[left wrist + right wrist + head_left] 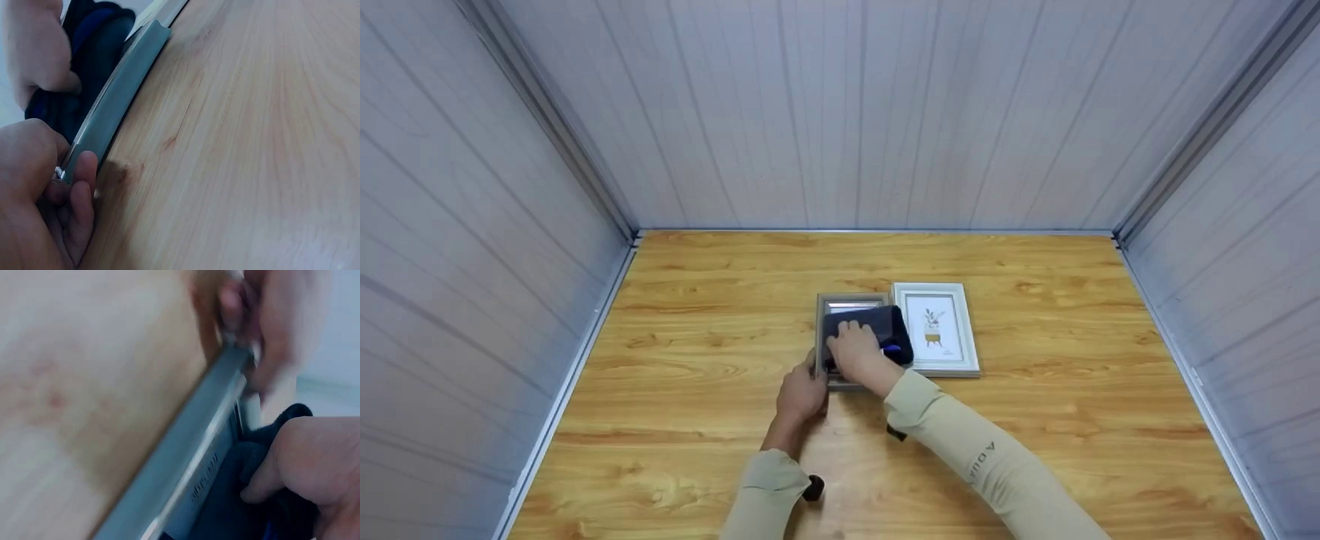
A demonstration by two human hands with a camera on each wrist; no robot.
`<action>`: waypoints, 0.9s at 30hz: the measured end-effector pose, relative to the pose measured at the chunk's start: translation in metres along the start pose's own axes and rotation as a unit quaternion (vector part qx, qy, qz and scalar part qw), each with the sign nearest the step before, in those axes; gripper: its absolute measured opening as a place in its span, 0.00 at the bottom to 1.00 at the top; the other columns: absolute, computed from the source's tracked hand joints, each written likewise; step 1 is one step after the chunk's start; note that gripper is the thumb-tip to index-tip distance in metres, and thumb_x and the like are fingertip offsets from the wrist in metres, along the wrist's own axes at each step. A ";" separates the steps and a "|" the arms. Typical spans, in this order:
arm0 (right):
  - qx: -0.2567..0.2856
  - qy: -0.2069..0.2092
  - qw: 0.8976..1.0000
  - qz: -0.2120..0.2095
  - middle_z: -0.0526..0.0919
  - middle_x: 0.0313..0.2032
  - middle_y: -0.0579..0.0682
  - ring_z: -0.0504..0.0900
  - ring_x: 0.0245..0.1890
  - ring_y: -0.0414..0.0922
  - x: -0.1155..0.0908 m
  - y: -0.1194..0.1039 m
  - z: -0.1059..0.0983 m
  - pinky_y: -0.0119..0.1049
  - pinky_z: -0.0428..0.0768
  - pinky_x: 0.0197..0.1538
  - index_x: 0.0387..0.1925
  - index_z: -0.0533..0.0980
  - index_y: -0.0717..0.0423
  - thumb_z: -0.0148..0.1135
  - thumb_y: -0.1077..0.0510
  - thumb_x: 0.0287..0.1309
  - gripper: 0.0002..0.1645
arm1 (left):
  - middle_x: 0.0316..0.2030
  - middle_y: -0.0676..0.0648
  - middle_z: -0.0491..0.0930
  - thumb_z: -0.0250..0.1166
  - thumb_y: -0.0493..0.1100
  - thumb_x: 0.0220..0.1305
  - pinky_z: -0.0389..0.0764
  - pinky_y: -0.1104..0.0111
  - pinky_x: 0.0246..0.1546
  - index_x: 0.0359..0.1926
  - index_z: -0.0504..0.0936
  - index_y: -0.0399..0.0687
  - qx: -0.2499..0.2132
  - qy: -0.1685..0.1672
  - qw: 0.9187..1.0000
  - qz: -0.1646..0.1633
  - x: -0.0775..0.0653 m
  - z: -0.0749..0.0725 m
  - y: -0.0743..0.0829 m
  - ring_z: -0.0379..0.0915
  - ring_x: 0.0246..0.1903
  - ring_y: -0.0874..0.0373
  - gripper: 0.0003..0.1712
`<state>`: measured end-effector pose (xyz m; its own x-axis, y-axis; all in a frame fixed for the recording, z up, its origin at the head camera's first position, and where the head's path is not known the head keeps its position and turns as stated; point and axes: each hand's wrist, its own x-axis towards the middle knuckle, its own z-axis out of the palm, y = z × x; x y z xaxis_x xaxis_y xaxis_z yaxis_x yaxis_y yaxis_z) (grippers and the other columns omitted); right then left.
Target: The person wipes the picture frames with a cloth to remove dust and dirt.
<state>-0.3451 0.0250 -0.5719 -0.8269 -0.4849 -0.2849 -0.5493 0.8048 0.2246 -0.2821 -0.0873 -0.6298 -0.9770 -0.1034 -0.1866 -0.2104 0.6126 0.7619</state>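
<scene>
A grey picture frame (pixel 851 298) lies face up on the wooden table. My left hand (pixel 801 391) grips its near left corner, thumb above and fingers along the outer side, as the left wrist view shows. Over the glass lies a dark navy cloth (pixel 894 324), which my right hand (pixel 856 352) holds against the frame. In the right wrist view the thumb presses into the bunched cloth (pixel 250 458), and printed lettering shows on the picture beside it. The cloth and right hand hide most of that picture.
A white picture frame (pixel 972 341) with a potted-plant print lies face up against the grey frame's right side. Pale panel walls (pixel 825 112) enclose the wooden table (pixel 697 450) at the back, left and right.
</scene>
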 end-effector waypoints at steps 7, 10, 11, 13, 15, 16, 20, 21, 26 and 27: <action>-0.030 0.002 0.998 0.051 0.66 0.48 0.55 0.65 0.45 0.50 0.027 0.009 -0.001 0.45 0.67 0.43 0.58 0.64 0.47 0.47 0.44 0.59 0.27 | 0.25 0.47 0.77 0.51 0.48 0.58 0.69 0.63 0.20 0.63 0.61 0.58 0.006 0.001 1.000 -0.003 0.000 -0.001 0.000 0.71 0.18 0.56 0.30; -0.017 -0.007 0.998 0.056 0.65 0.51 0.55 0.65 0.47 0.51 0.036 0.016 0.000 0.46 0.67 0.45 0.62 0.60 0.45 0.48 0.43 0.58 0.31 | 0.36 0.48 0.78 0.51 0.48 0.57 0.71 0.62 0.25 0.62 0.63 0.58 0.026 0.012 1.000 0.000 0.001 0.000 -0.001 0.70 0.25 0.57 0.29; -0.008 -0.006 0.999 0.053 0.65 0.51 0.56 0.65 0.48 0.52 0.038 0.017 0.000 0.46 0.67 0.45 0.62 0.59 0.45 0.49 0.44 0.58 0.31 | 0.37 0.48 0.78 0.52 0.48 0.57 0.71 0.62 0.26 0.62 0.63 0.58 0.028 0.016 0.999 0.001 0.001 -0.001 -0.001 0.70 0.25 0.56 0.29; 0.008 -0.006 0.999 0.049 0.65 0.52 0.56 0.65 0.48 0.52 0.035 0.017 0.000 0.46 0.68 0.46 0.63 0.59 0.45 0.50 0.45 0.57 0.31 | 0.36 0.48 0.78 0.52 0.48 0.57 0.70 0.62 0.24 0.62 0.63 0.58 0.027 0.019 0.999 0.005 0.001 -0.001 0.000 0.69 0.25 0.56 0.29; 0.023 -0.010 0.999 0.044 0.66 0.51 0.56 0.65 0.48 0.52 0.029 0.016 0.001 0.47 0.68 0.46 0.62 0.59 0.45 0.50 0.47 0.57 0.31 | 0.31 0.47 0.78 0.51 0.47 0.57 0.69 0.62 0.20 0.62 0.63 0.58 0.019 0.016 1.000 0.004 0.001 0.001 0.001 0.70 0.21 0.56 0.29; 0.028 -0.013 0.999 0.041 0.66 0.52 0.56 0.65 0.49 0.52 0.024 0.014 0.001 0.47 0.68 0.47 0.62 0.60 0.45 0.51 0.47 0.57 0.31 | 0.28 0.47 0.77 0.51 0.47 0.57 0.68 0.63 0.19 0.62 0.63 0.58 0.017 0.016 1.000 0.003 0.001 0.001 0.001 0.69 0.20 0.56 0.28; 0.043 -0.024 0.998 0.027 0.67 0.51 0.56 0.66 0.48 0.52 -0.001 0.002 0.002 0.46 0.69 0.46 0.61 0.62 0.46 0.54 0.47 0.54 0.32 | 0.23 0.48 0.75 0.50 0.47 0.58 0.66 0.64 0.16 0.62 0.62 0.59 0.024 0.015 1.000 0.000 0.001 0.002 0.000 0.69 0.17 0.55 0.29; 0.048 -0.026 0.998 0.022 0.68 0.50 0.56 0.66 0.48 0.52 -0.008 -0.001 0.001 0.46 0.69 0.45 0.60 0.63 0.46 0.55 0.47 0.53 0.32 | 0.24 0.47 0.76 0.50 0.47 0.58 0.66 0.64 0.17 0.62 0.62 0.59 0.028 0.014 1.000 0.002 0.001 0.003 0.000 0.69 0.18 0.55 0.28; 0.055 -0.026 0.998 0.002 0.70 0.48 0.55 0.68 0.46 0.51 -0.032 -0.012 0.003 0.46 0.71 0.41 0.57 0.67 0.46 0.58 0.46 0.49 0.31 | 0.31 0.45 0.78 0.50 0.49 0.61 0.69 0.61 0.21 0.62 0.63 0.61 0.030 0.021 0.999 0.011 0.002 0.003 -0.002 0.71 0.23 0.53 0.26; 0.056 -0.022 0.998 0.003 0.70 0.48 0.55 0.68 0.46 0.51 -0.034 -0.013 0.005 0.46 0.71 0.41 0.56 0.68 0.46 0.58 0.47 0.49 0.30 | 0.32 0.45 0.78 0.50 0.49 0.61 0.70 0.60 0.22 0.61 0.64 0.61 0.029 0.023 0.999 0.012 0.001 0.004 -0.002 0.71 0.25 0.53 0.26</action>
<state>-0.3092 0.0329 -0.5696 -0.8231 -0.4654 -0.3254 -0.5245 0.8427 0.1213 -0.2827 -0.0859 -0.6337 -0.9826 -0.1232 -0.1392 -0.1859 0.6589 0.7289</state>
